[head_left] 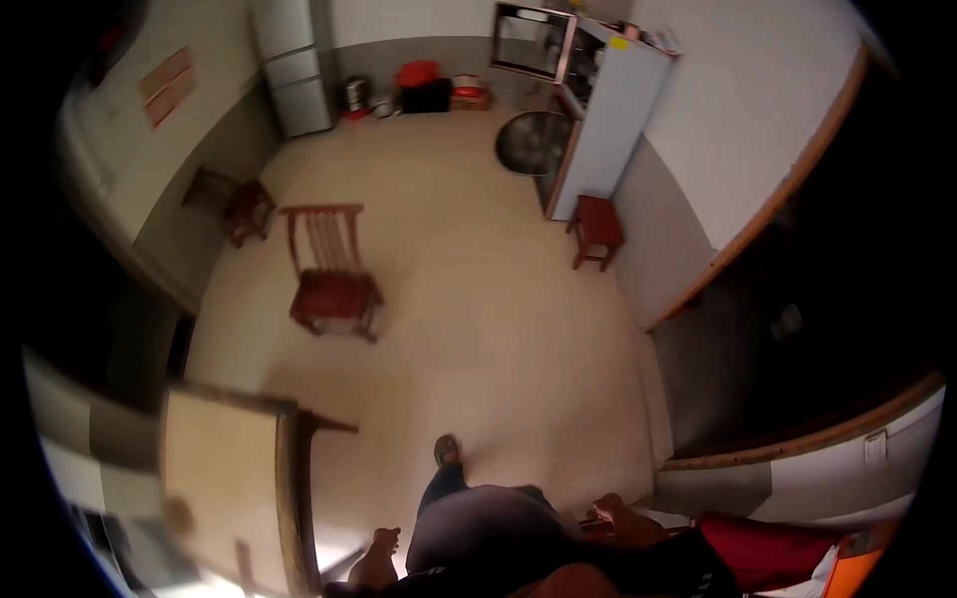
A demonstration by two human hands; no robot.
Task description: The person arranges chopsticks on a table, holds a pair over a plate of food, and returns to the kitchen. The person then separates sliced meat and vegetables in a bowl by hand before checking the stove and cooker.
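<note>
My left hand [377,558] hangs low at my side, its fingers loosely curled, with nothing visible in them. It is nearest to the light-topped table [221,448] with a dark wooden edge, and a gap shows between them. On the other side, my right hand [620,520] is held out from my body with the fingers bent in. Something thin and reddish shows at its fingertips; whether it is held or lies behind the hand is unclear. A dark red cloth or cover [768,550] is beyond that hand. My shoe [447,449] is on the floor ahead.
A red-brown wooden chair [335,294] stands ahead left, another chair [246,207] by the wall. A red stool [597,228] stands beside a tall pale panel [610,125]. A large round pan [533,143] and a fridge [297,75] are farther back. A dark doorway [797,329] opens right.
</note>
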